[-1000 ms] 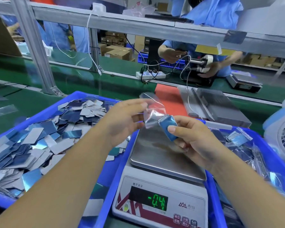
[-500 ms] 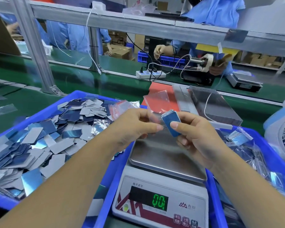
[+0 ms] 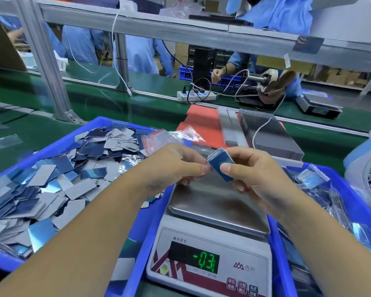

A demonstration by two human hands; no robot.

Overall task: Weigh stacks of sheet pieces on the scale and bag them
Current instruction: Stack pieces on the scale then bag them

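1. Right hand (image 3: pixel 257 179) grips the blue stack (image 3: pixel 221 166) above the scale (image 3: pixel 212 243), nearer the left hand than a second ago.
2. Left hand (image 3: pixel 174 168) pinches a clear bag (image 3: pixel 201 149); its mouth now meets the stack.
3. Display flickers near zero; pan bare. Bagging looks underway.

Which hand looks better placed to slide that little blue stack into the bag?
Probably the right hand: its fingers already pinch the blue stack. The left hand holds the clear bag beside it.
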